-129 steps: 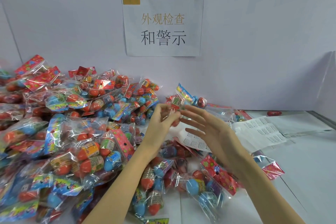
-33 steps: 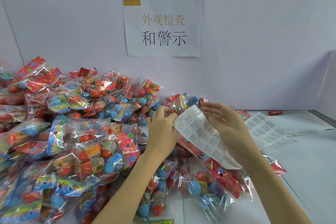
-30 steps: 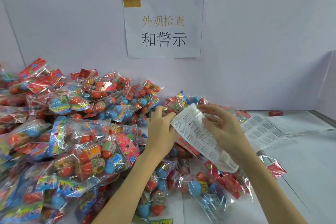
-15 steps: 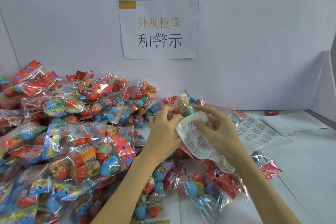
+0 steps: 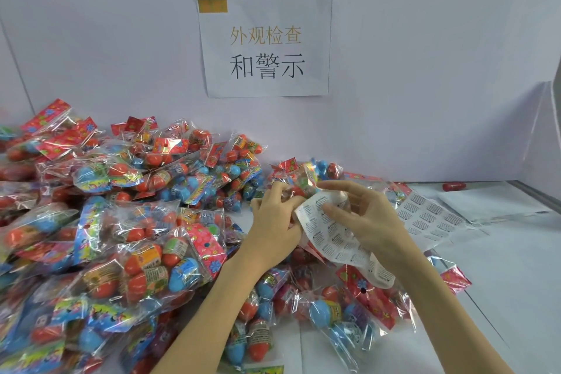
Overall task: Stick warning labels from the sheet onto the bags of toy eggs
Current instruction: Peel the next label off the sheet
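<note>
White glossy label sheet [image 5: 334,237], curled and floppy, sits between both hands: left hand [image 5: 274,222] pinches its upper edge, right hand [image 5: 368,218] holds the sheet, thumb on top. Step looks like peeling a label; next needs fingertip lift, then pressing onto crinkly clear bags of toy eggs [image 5: 145,255], heaped left of the hands on the desk [image 5: 516,276].

You have clear bags [image 5: 145,255] of red and blue eggs with red flowered headers, a white label sheet [image 5: 331,234] printed in black, and a white wall sign [image 5: 265,45] lettered gold and black.
</note>
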Available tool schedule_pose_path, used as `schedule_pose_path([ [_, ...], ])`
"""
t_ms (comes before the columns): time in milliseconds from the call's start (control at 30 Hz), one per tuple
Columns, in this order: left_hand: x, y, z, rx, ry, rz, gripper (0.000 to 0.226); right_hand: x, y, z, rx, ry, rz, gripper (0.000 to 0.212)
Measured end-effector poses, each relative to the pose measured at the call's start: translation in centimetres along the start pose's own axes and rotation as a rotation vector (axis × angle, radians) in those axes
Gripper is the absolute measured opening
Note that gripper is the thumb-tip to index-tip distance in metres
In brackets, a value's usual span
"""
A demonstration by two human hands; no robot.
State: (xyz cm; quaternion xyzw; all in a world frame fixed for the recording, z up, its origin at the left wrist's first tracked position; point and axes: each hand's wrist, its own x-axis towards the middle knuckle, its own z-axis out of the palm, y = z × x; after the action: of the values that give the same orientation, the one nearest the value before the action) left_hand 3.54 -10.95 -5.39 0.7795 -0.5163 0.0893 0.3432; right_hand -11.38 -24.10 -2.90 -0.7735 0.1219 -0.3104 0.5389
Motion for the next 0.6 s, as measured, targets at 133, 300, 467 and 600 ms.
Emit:
schedule_pose_path([
  [133,0.1,0.4,-0.6,-0.006,0.198,0.065,0.035,0.3,0.6,-0.1,-0.048,0.143,-0.031,0.030],
  [300,0.1,0.5,-0.8,0.138,0.321,0.222,0.033,0.3,1.1,0.1,-0.127,0.132,-0.048,0.026],
  [467,0.0,0.4,-0.6,0.053,0.241,0.108,0.021,0.5,1.1,0.4,-0.188,0.156,-0.062,0.020],
  [600,0.1,1.0,-0.5,-0.220,0.036,-0.062,0.025,0.7,1.2,0.4,-0.229,0.212,-0.061,0.015],
])
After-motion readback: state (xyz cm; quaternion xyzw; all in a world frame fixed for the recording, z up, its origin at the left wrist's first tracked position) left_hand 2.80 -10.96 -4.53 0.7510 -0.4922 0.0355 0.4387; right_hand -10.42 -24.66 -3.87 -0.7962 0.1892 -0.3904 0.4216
